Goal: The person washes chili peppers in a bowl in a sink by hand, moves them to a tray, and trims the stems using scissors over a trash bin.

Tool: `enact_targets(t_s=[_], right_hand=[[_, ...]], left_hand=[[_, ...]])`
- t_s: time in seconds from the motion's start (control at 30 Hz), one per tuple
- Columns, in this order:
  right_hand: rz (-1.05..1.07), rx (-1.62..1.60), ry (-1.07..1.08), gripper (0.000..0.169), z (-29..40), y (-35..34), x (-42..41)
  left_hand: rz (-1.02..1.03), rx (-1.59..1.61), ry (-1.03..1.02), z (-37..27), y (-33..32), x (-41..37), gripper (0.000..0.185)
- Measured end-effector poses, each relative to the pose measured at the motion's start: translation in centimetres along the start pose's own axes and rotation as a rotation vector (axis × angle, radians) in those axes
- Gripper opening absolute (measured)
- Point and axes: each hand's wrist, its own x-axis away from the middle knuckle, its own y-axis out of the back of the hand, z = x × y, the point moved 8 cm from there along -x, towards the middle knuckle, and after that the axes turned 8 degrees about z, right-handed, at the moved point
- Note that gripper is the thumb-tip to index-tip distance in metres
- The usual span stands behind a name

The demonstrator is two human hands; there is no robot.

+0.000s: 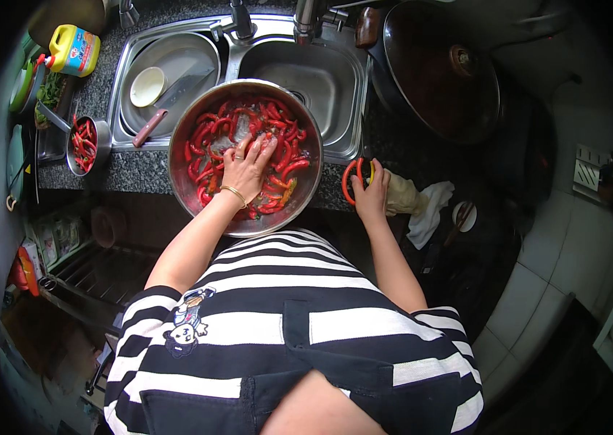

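Observation:
A wide steel basin (176, 174) stands at the counter edge in front of me, full of red chili peppers (285, 155) lying in water. My left hand (246, 168), with a ring and a gold bracelet, reaches into it. Its fingertips touch the peppers, and whether they grip one is unclear. To the basin's right, my right hand (370, 190) has its thumb and fingers on the red and yellow handles of scissors (346, 185). Their blades are not visible. Just beyond that hand lies a pale crumpled cloth or glove (407, 196).
Behind the basin is a steel double sink (306, 65); its left bowl holds a pan (197, 46), a cleaver (151, 128) and a white bowl (148, 87). A small pot (102, 144) of peppers and a yellow detergent jug (75, 51) stand left. Right is a lidded wok (437, 70).

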Motion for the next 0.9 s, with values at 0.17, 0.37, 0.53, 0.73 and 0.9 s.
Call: enact_targets(t_s=[0.17, 0.37, 0.53, 0.73, 0.9], right_hand=[[0.001, 0.277, 0.038, 0.072, -1.5, 0.0, 0.3], [-0.169, 0.439, -0.002, 0.064, -7.2, 3.8, 0.7], [-0.192, 0.268, 0.041, 0.057, -7.1, 4.2, -0.5], [-0.127, 0.123, -0.071, 0.054, -2.1, 0.4, 0.3], [-0.272, 0.332, -0.212, 0.051, -1.7, 2.9, 0.5]], left_hand=[[-0.094, 0.061, 0.169, 3.9, 0.0, -2.3, 0.055], [-0.154, 0.081, 0.237, 4.1, 1.8, -3.0, 0.029], [-0.119, -0.053, 0.125, 0.2, 3.2, -2.7, 0.064], [0.1, 0.039, 0.117, 3.9, -4.4, -5.0, 0.054], [0.255, 0.172, 0.294, 6.2, -1.6, -6.1, 0.035]])
